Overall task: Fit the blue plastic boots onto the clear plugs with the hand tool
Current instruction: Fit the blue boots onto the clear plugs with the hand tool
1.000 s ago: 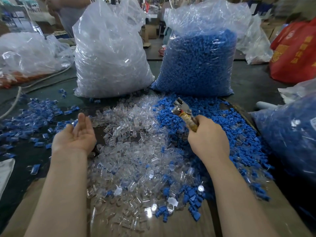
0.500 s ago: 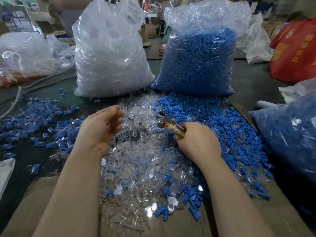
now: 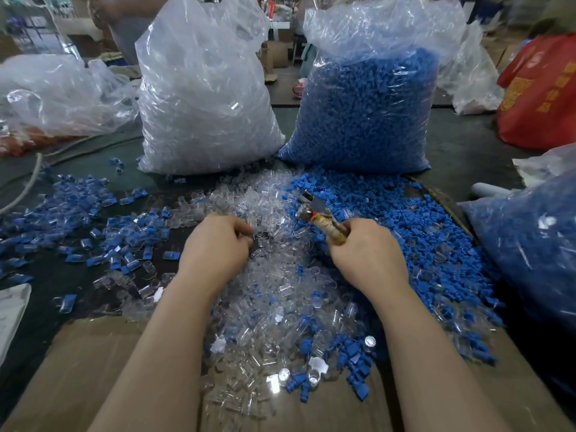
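Observation:
A heap of clear plugs (image 3: 268, 294) covers the middle of the table. Loose blue boots (image 3: 414, 232) lie in a heap to its right. My left hand (image 3: 218, 244) rests palm down on the clear heap with its fingers curled into the plugs; what it grips is hidden. My right hand (image 3: 364, 254) is closed around the wrapped handle of the hand tool (image 3: 314, 210), whose metal jaws point up and left over the border between the two heaps.
Fitted blue-and-clear pieces (image 3: 93, 232) are scattered at the left. A big bag of clear plugs (image 3: 205, 98) and a big bag of blue boots (image 3: 367, 113) stand behind. Another blue bag (image 3: 530, 244) sits at the right edge. Cardboard (image 3: 93, 369) lies in front.
My left hand has swung from the left side, palm up and open, onto the clear heap and curled its fingers. My right hand with the tool has shifted left and lower.

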`<state>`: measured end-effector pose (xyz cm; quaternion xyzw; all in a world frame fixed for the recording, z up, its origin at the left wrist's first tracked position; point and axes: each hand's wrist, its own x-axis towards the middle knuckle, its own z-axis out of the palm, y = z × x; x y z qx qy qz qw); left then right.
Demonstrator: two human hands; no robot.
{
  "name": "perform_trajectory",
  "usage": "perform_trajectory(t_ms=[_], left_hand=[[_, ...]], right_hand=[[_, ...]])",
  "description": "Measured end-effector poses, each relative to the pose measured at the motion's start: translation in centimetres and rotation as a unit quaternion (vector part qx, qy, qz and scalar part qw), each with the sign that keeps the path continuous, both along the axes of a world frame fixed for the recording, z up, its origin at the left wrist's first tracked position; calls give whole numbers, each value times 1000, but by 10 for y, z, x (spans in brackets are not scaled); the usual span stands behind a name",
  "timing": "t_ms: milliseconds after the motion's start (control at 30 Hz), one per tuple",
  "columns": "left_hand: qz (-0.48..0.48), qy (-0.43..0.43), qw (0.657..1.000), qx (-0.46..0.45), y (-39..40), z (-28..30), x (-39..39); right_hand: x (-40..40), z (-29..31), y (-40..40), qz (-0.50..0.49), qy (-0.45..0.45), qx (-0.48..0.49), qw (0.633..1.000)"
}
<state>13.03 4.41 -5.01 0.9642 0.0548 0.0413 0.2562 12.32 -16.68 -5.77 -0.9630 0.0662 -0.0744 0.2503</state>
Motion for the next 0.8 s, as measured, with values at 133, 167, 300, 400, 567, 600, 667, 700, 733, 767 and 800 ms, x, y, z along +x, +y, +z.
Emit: perform_trajectory(t_ms=[133,167,300,400,567,600,667,700,733,767,800], left_hand=[[-21,12,996,87,-4,-4,1],[-21,12,996,87,-5,-3,0],[-18,18,999,23,-8,0,-3],[-17,17,1000,-7,-7,0,-3],[15,-37,994,-101,-7,4,-3],[16,-43,991,-127,-7,4,-3],[14,-49,984,-173,-6,5,-3],[14,-53,980,-193,-6,5,-4],[15,-56,975,-215,-6,6,-4],[17,-58,969,-241,-6,6,-4],[18,-59,961,-270,-6,7,-4]], right_hand=[[3,-1,-8,-5,-13,108,994],[3,-1,-10,-6,-17,133,991],[3,1,-12,-2,-31,194,981],[1,3,-13,5,-25,157,987],[-1,1,-10,-46,-58,-59,996],[-1,1,-9,-41,-56,-55,996],[0,2,-5,-13,-39,-38,998],[0,3,-3,4,-30,-41,999],[0,3,0,18,-21,-53,998],[0,2,3,28,-13,-70,997],[-1,2,6,35,-5,-86,996]])
